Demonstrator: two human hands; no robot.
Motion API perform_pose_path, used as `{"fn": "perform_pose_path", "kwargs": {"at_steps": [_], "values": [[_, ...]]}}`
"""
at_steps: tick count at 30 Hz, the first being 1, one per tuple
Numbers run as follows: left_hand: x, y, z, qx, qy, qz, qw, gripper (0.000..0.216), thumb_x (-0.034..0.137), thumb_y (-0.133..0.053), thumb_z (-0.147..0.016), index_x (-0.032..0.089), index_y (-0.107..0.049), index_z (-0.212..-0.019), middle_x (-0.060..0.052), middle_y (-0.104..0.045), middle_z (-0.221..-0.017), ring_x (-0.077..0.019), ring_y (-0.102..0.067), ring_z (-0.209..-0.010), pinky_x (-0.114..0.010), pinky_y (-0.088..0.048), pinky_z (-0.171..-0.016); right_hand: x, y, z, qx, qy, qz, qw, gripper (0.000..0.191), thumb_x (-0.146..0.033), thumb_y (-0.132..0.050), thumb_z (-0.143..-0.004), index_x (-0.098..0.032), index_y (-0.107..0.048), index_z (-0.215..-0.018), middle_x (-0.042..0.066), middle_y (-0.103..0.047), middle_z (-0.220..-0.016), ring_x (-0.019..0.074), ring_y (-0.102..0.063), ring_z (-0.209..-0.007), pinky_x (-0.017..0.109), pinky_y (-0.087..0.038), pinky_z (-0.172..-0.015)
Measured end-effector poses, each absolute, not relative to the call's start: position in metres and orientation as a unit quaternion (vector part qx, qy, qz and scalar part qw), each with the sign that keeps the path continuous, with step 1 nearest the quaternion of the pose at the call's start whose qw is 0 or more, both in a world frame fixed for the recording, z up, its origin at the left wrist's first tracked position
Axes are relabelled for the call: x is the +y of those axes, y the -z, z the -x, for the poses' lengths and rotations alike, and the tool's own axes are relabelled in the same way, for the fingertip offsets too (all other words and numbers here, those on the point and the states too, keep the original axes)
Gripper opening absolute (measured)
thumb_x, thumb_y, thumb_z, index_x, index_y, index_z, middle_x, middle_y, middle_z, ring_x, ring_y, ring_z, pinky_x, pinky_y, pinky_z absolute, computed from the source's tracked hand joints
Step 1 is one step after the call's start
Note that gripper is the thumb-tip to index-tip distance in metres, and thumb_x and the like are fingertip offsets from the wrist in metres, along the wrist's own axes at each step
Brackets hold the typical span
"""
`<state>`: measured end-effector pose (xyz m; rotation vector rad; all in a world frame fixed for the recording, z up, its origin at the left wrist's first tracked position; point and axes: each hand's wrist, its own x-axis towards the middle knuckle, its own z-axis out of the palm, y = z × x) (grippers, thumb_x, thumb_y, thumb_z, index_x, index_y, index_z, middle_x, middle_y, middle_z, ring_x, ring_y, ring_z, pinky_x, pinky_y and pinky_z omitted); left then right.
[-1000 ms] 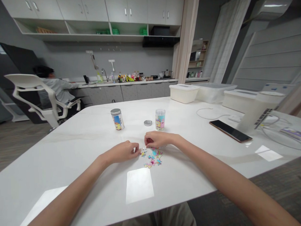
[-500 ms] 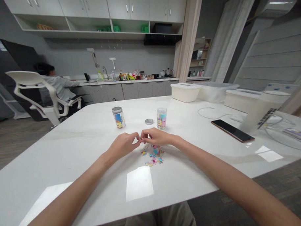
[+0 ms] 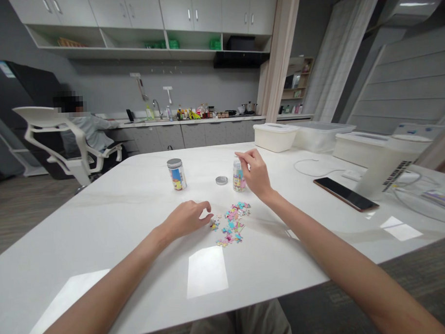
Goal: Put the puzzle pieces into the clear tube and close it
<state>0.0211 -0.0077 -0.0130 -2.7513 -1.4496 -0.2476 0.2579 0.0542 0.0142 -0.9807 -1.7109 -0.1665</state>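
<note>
A loose heap of small, colourful jigsaw puzzle pieces [image 3: 232, 225] lies on the white table. My left hand [image 3: 188, 218] rests at the heap's left edge, thumb and forefinger apart, with nothing visible between them. Above the mouth of a clear cartoon-printed jar [image 3: 238, 181], my right hand [image 3: 256, 173] has its fingertips pinched together. Anything in that pinch is too small to make out, and the hand hides part of the jar's rim. A round silver lid [image 3: 221, 180] lies flat to the left of this jar. Farther left stands a similar jar [image 3: 176, 176] with its silver lid on.
A phone [image 3: 345, 194] lies on the table [image 3: 146, 286] at the right, beside a tall pale container [image 3: 385, 168] and some cables. Lidded storage boxes [image 3: 276, 137] line the far right side. Beyond the table's far left, a person sits in a white chair [image 3: 53, 139].
My right hand has left my left hand and risen forward and right to the clear jar's top. The left hand has moved slightly down, its thumb and forefinger now apart.
</note>
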Motion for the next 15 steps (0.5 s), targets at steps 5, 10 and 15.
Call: {"fn": "perform_pose_path", "kwargs": {"at_steps": [5,10,15], "values": [[-0.009,0.011,-0.022,-0.472,0.067,0.879,-0.010,0.024,0.037,-0.046,-0.089,0.021,-0.063,-0.093,0.001,-0.054,-0.054,-0.0159,-0.054,-0.054,-0.026,-0.033,-0.055,0.070,-0.008,-0.270,-0.705,0.081,0.459,0.535,0.030,-0.021,-0.043,-0.093,-0.021,-0.069,-0.108,0.008,-0.053,-0.093,0.0213,-0.056,-0.089,0.036,-0.049,-0.085],[-0.011,0.007,-0.024,-0.472,0.050,0.880,-0.012,0.025,0.035,-0.045,-0.089,0.021,-0.064,-0.094,0.000,-0.058,-0.058,-0.0169,-0.055,-0.057,-0.026,-0.035,-0.057,0.074,0.000,-0.270,-0.720,0.088,0.489,0.484,0.028,-0.020,-0.048,-0.089,-0.018,-0.072,-0.103,0.010,-0.052,-0.095,0.0243,-0.054,-0.093,0.040,-0.048,-0.088],[-0.011,0.008,-0.023,-0.456,0.043,0.889,-0.009,0.027,0.037,-0.045,-0.090,0.020,-0.066,-0.093,-0.003,-0.063,-0.064,-0.0157,-0.056,-0.058,-0.025,-0.036,-0.057,0.073,0.001,-0.268,-0.729,0.077,0.503,0.459,0.026,-0.020,-0.048,-0.089,-0.016,-0.072,-0.098,0.011,-0.052,-0.097,0.0255,-0.053,-0.096,0.041,-0.046,-0.091]]}}
